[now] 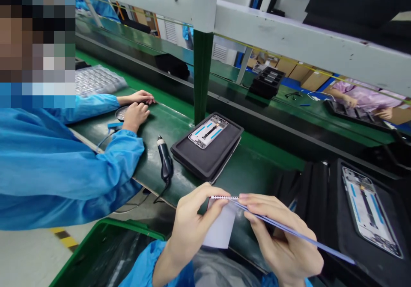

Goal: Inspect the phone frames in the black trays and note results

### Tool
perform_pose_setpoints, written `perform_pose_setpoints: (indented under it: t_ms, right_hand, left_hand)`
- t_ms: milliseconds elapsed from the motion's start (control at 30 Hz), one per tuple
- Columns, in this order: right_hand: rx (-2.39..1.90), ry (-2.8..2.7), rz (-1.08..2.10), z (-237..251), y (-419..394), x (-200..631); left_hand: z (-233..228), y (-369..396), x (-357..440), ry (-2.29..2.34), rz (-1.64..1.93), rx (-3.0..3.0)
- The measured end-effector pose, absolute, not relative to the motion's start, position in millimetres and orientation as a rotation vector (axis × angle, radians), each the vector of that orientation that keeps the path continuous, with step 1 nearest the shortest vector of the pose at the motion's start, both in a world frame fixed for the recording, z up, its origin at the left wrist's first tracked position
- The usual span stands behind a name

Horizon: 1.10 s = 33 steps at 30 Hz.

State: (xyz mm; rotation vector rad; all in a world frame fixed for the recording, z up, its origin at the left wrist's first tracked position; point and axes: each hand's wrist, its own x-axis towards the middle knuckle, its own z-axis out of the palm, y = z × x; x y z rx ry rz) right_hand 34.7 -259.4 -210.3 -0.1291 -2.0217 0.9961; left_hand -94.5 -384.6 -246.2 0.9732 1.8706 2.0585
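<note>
My left hand (192, 225) pinches the corner of a thin white sheet (221, 229) near its dotted top edge. My right hand (282, 240) grips a thin blue sheet seen edge-on (308, 238), which runs from between my fingers down to the right. The two hands meet at the sheets' top corner, low in the view and just in front of the green bench. Beyond them a black tray (208, 154) carries a phone frame (208, 131). A second phone frame (369, 210) lies on a black tray (334, 201) at the right.
A person in a blue coat (64, 167) sits at my left, both hands on the bench by a round dish (122, 113). A black electric screwdriver (165, 158) lies beside the tray. A green bin (102, 252) is below. A green post (202, 73) stands behind.
</note>
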Motion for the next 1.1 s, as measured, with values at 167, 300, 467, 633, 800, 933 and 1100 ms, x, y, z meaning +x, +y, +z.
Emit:
perform_pose_setpoints:
  t_ms: [167, 300, 467, 633, 800, 933, 1100]
  right_hand:
    - [-0.477, -1.83, 1.087, -224, -251, 2]
    - [-0.644, -1.819, 1.294, -233, -218, -59]
    - [-0.62, -1.928, 1.589, -248, -190, -123]
    - [-0.627, -2.05, 1.621, -254, -190, -137]
    - [-0.635, -2.083, 1.588, -255, -191, -137]
    - [-0.624, -2.091, 1.557, -255, -192, -139]
    - [-0.621, -2.11, 1.532, -255, -192, -140]
  left_hand:
    - [-259, -390, -126, 1.969, 1.962, 0.946]
    - [-273, -393, -167, 2.187, 1.922, 1.054]
    - [-288, -385, -200, 2.406, 1.581, 1.212]
    - [-295, -379, -206, 2.42, 1.447, 1.214]
    - [-297, -384, -207, 2.395, 1.46, 1.217]
    - [-298, -386, -208, 2.395, 1.453, 1.225]
    - [-298, -385, -209, 2.397, 1.426, 1.237]
